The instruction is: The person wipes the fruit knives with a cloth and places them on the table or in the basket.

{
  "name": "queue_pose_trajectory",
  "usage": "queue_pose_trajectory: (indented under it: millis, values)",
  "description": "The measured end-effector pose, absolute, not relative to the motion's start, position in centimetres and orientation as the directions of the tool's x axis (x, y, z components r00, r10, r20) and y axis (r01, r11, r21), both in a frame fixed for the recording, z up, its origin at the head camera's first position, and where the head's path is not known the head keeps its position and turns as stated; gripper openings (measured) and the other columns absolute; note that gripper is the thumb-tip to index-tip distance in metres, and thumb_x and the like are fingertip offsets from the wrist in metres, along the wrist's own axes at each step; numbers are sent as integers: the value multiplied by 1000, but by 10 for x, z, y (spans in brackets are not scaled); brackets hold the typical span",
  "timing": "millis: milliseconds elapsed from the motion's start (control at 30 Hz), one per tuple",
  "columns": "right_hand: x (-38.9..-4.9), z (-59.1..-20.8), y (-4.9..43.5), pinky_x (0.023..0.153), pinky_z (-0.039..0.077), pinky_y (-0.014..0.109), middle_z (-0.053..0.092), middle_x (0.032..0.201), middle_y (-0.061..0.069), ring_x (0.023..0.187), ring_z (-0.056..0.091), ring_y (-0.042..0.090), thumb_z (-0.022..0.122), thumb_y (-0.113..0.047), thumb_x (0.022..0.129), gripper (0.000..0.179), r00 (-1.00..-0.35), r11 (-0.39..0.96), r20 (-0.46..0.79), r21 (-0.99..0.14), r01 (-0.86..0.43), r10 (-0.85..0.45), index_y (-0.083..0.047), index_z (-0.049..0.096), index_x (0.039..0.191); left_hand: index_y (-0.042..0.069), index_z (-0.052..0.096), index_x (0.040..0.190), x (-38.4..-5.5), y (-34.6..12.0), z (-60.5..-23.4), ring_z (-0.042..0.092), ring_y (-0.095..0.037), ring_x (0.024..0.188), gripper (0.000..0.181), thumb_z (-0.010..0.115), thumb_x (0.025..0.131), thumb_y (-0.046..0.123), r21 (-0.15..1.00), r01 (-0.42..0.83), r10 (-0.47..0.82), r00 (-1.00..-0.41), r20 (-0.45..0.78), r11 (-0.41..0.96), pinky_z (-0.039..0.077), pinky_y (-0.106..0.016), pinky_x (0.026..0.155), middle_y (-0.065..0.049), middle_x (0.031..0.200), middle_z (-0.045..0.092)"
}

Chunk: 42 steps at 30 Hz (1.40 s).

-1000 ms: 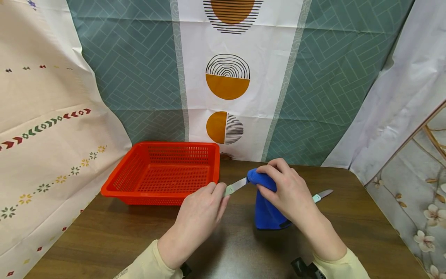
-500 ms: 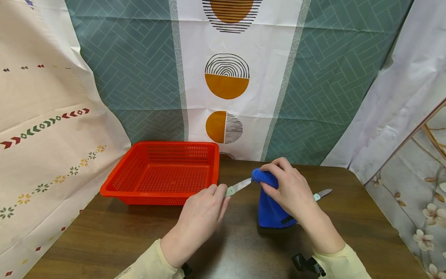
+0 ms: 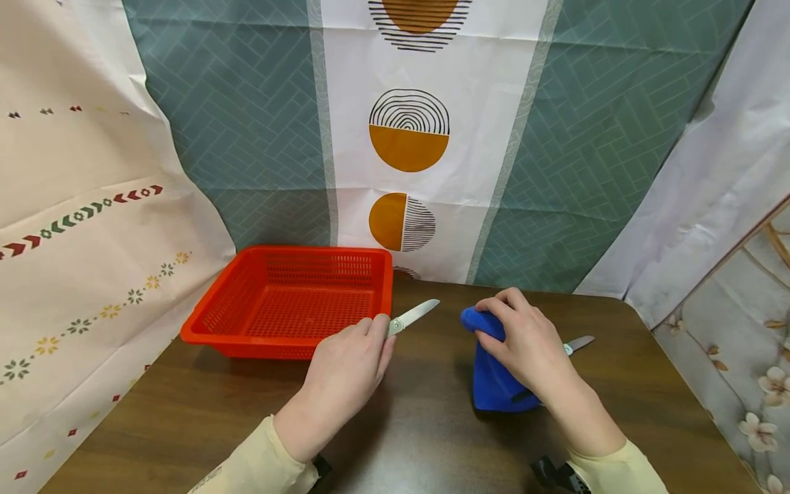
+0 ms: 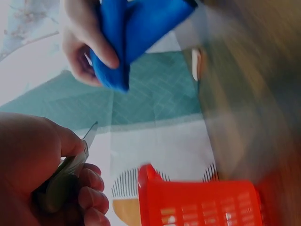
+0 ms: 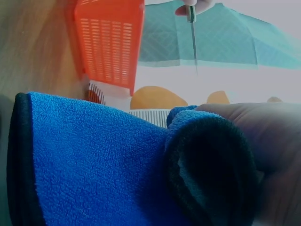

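Observation:
My left hand [image 3: 347, 358] grips the handle of a small folding knife [image 3: 415, 315], its blade out and pointing up to the right. The pale green handle is mostly hidden in the curled fingers, as the left wrist view also shows. Off to the right, my right hand [image 3: 526, 335] pinches a blue microfibre cloth [image 3: 498, 384], bunched over at the top and hanging down below the fingers. Dark edging runs along the cloth [image 5: 103, 155] in the right wrist view. The blade stands apart from the cloth. A second open knife [image 3: 580, 343] shows past the right wrist, partly hidden.
A red plastic basket [image 3: 286, 341] with slotted walls stands at the back left of the brown wooden table [image 3: 420, 425], close beside the left hand. Patterned fabric [image 3: 524, 206] hangs behind the table, with more cloth at both sides.
The knife's blade tip, earlier at the folded cloth, has come away from it. My left hand has moved left with the knife, and my right hand slightly right with the cloth.

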State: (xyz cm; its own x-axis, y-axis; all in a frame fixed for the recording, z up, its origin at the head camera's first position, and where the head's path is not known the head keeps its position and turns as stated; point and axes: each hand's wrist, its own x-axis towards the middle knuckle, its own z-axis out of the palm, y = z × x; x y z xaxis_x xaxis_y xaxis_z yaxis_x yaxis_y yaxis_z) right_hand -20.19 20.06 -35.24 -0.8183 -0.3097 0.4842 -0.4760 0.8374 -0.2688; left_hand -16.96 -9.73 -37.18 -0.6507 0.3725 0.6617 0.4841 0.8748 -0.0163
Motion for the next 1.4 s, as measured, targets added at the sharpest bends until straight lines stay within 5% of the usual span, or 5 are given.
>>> queue_pose_trajectory:
  millis: [733,1033,1167,1267,1400]
  values:
    - [-189,-358,210,86,57,57,63,120,9,95,69,35,91,-14,89,38,-783,818,485,-209,-537,-390,-16,76,125,8,50,92,-224,-166,-351,44,-19,53,25,70,105,14,83,376,307,-849,431,923,41,-32,47,-2,67,45]
    - [-180,-361,214,90,56,57,63,120,7,97,69,33,91,-14,89,39,-782,811,475,-210,-545,-403,-18,76,125,3,52,102,-252,-183,-358,53,-22,53,19,66,106,17,30,303,293,-938,186,952,55,-41,55,-3,65,52]
    - [-176,-363,216,87,58,57,64,120,6,97,69,33,92,-15,89,39,-791,818,468,-212,-534,-395,-18,76,125,3,56,110,-266,-188,-362,63,-26,66,21,64,107,22,45,245,242,-969,55,969,62,-46,71,-7,76,62]
    - [-173,-364,218,84,59,56,64,121,5,96,70,33,93,-15,88,40,-797,826,464,-212,-522,-385,-19,77,125,-3,59,129,-273,-189,-363,73,-33,88,34,63,109,25,41,224,225,-974,-26,974,63,-52,90,-17,103,75]
    - [-169,-365,222,83,59,54,64,121,4,95,70,30,93,-15,88,40,-804,829,460,-218,-515,-378,-20,77,125,-4,55,145,-280,-188,-365,73,-36,111,47,60,111,27,43,193,197,-974,-109,980,57,-56,105,-23,131,72]
